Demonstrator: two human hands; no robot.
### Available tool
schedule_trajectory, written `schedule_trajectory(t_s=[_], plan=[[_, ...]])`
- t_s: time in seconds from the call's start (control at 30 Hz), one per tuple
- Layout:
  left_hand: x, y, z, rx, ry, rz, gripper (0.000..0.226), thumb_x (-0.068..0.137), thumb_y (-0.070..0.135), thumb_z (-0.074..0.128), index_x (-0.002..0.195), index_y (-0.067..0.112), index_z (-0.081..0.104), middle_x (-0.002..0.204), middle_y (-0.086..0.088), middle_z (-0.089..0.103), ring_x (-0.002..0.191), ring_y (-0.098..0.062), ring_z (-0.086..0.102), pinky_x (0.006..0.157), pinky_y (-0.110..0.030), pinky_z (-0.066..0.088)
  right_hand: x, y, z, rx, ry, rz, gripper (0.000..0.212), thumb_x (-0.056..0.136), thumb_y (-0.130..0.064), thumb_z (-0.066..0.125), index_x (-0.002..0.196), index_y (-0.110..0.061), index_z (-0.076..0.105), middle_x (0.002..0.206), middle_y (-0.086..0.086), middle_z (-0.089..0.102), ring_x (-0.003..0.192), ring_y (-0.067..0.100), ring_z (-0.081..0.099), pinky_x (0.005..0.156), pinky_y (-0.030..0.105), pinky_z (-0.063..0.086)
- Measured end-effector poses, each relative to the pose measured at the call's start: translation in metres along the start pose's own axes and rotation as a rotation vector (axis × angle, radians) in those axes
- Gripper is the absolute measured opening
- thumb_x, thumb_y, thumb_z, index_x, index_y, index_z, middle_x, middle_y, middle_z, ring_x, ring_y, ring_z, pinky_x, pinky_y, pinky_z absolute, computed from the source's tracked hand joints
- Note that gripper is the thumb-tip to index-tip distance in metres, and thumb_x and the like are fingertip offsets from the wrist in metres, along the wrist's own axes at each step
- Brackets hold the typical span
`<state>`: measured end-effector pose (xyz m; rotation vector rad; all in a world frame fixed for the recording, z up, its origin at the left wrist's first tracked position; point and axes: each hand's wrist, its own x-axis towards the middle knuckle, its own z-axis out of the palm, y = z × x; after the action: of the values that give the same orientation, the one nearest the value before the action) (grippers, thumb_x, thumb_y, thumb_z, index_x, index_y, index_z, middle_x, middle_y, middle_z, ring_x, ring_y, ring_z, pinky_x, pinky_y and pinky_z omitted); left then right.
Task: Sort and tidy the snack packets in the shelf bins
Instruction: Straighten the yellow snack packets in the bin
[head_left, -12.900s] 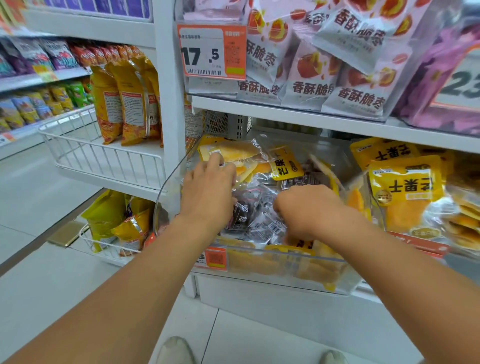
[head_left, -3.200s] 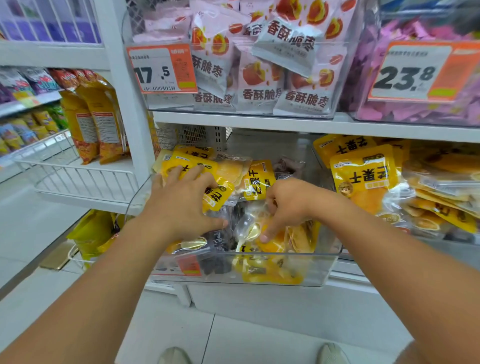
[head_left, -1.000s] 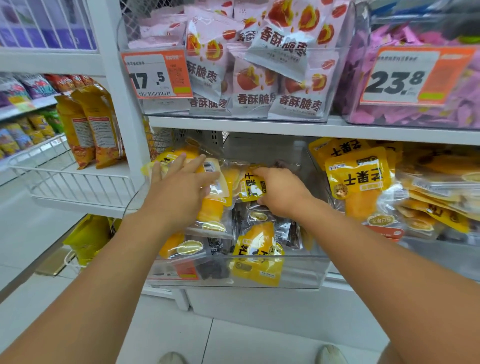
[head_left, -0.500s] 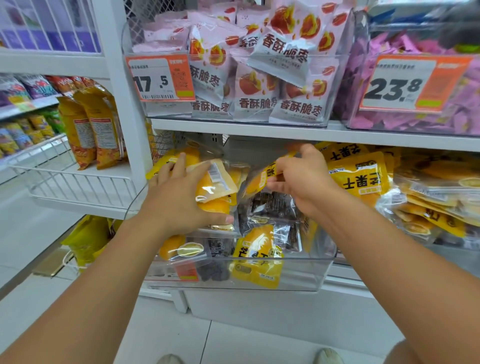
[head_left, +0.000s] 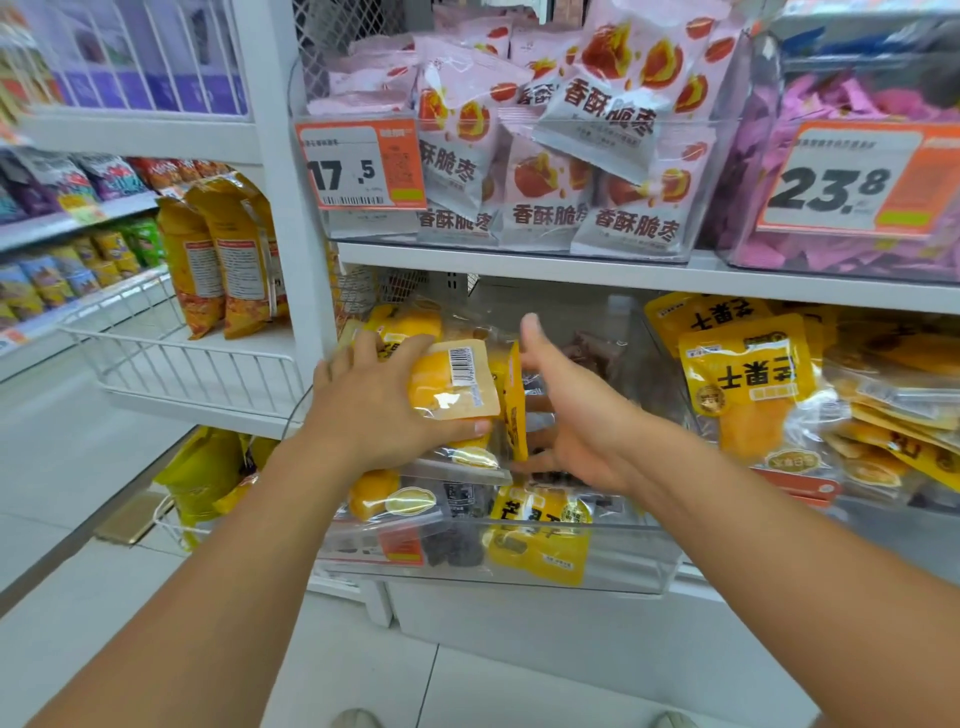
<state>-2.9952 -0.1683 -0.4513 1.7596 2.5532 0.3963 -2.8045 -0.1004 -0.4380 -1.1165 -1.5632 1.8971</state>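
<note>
Since half a second ago, right hand (head_left: 576, 410) is letting go — fingers spread, beside an edge-on yellow packet (head_left: 516, 405). Left hand (head_left: 379, 410) is gripping a mango packet (head_left: 454, 379) (barcode up, long axis slanting up-left) over the clear bin (head_left: 623, 561). Sorting is looking partway done: dark packets (head_left: 457, 545) are mixing below.

A clear bin (head_left: 597, 571) is set on the lower shelf, with packets piled in it. A second bin (head_left: 883, 509) stands to its right; the jujube packets (head_left: 597, 156) are shelved above.
</note>
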Motion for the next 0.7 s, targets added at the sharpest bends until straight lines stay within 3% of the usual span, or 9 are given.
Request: schedule_trajectory(t_s=[0.07, 0.13, 0.2, 0.23, 0.33, 0.47, 0.57, 0.7], plan=[[-0.003, -0.001, 0.000, 0.001, -0.010, -0.004, 0.125, 0.038, 0.109, 0.028, 0.149, 0.054, 0.013, 0.156, -0.008, 0.018, 0.146, -0.037, 0.018, 0.120, -0.055, 0.018, 0.000, -0.002, 0.001, 0.170, -0.001, 0.021, 0.060, 0.090, -0.074, 0.043, 0.117, -0.024, 0.065, 0.116, 0.012, 0.073, 0.109, 0.036, 0.068, 0.094, 0.058, 0.051], [-0.005, -0.001, -0.002, -0.026, -0.058, -0.018, 0.129, 0.036, 0.110, 0.024, 0.151, 0.055, 0.005, 0.165, -0.009, 0.003, 0.152, -0.035, 0.005, 0.122, -0.053, 0.011, -0.001, -0.005, 0.002, 0.215, -0.009, 0.017, 0.054, 0.093, -0.062, 0.051, 0.114, -0.017, 0.071, 0.114, 0.016, 0.073, 0.106, 0.036, 0.068, 0.095, 0.051, 0.051], [-0.009, -0.001, -0.005, -0.090, -0.115, -0.023, 0.129, 0.035, 0.111, 0.025, 0.150, 0.058, -0.002, 0.167, -0.010, -0.003, 0.153, -0.032, -0.005, 0.122, -0.053, 0.008, -0.003, -0.008, 0.003, 0.267, -0.007, 0.028, 0.052, 0.088, -0.055, 0.057, 0.117, -0.014, 0.071, 0.116, 0.017, 0.072, 0.099, 0.034, 0.068, 0.083, 0.043, 0.053], [-0.010, -0.001, -0.006, -0.114, -0.145, -0.014, 0.130, 0.034, 0.111, 0.030, 0.149, 0.060, -0.005, 0.167, -0.009, -0.005, 0.153, -0.031, -0.008, 0.122, -0.054, 0.007, -0.004, -0.011, 0.002, 0.295, 0.006, 0.028, 0.050, 0.086, -0.052, 0.059, 0.116, -0.014, 0.070, 0.115, 0.016, 0.072, 0.098, 0.034, 0.069, 0.080, 0.042, 0.054], [-0.016, 0.000, -0.010, -0.149, -0.252, 0.042, 0.142, 0.026, 0.106, 0.051, 0.145, 0.063, -0.014, 0.167, -0.003, -0.016, 0.152, -0.027, -0.020, 0.122, -0.055, 0.000, -0.006, -0.018, -0.005, 0.340, 0.025, -0.005, 0.043, 0.083, -0.044, 0.064, 0.111, -0.013, 0.069, 0.112, 0.016, 0.073, 0.105, 0.036, 0.070, 0.094, 0.051, 0.051], [-0.022, 0.003, -0.016, -0.092, -0.398, 0.130, 0.159, 0.015, 0.095, 0.067, 0.140, 0.063, -0.026, 0.162, 0.007, -0.031, 0.148, -0.023, -0.031, 0.122, -0.055, -0.004, -0.019, -0.021, -0.016, 0.388, -0.023, -0.024, 0.034, 0.090, -0.041, 0.058, 0.099, -0.010, 0.067, 0.098, 0.018, 0.075, 0.098, 0.037, 0.071, 0.097, 0.056, 0.049], [-0.022, 0.002, -0.012, -0.117, -0.358, 0.206, 0.145, 0.036, 0.084, 0.079, 0.144, 0.064, -0.017, 0.164, 0.011, -0.020, 0.152, -0.021, -0.019, 0.123, -0.052, 0.004, -0.023, -0.019, -0.025, 0.408, -0.092, 0.018, 0.059, 0.090, -0.057, 0.054, 0.119, -0.006, 0.063, 0.113, 0.023, 0.071, 0.107, 0.041, 0.068, 0.099, 0.059, 0.047], [-0.017, 0.009, -0.010, -0.250, -0.203, 0.326, 0.107, 0.058, 0.069, 0.068, 0.149, 0.057, 0.014, 0.158, 0.015, 0.024, 0.144, -0.015, 0.023, 0.116, -0.041, 0.026, -0.024, -0.011, -0.032, 0.605, -0.294, 0.020, 0.108, 0.075, -0.092, 0.037, 0.135, -0.005, 0.058, 0.134, 0.030, 0.058, 0.122, 0.051, 0.056, 0.110, 0.068, 0.030]])
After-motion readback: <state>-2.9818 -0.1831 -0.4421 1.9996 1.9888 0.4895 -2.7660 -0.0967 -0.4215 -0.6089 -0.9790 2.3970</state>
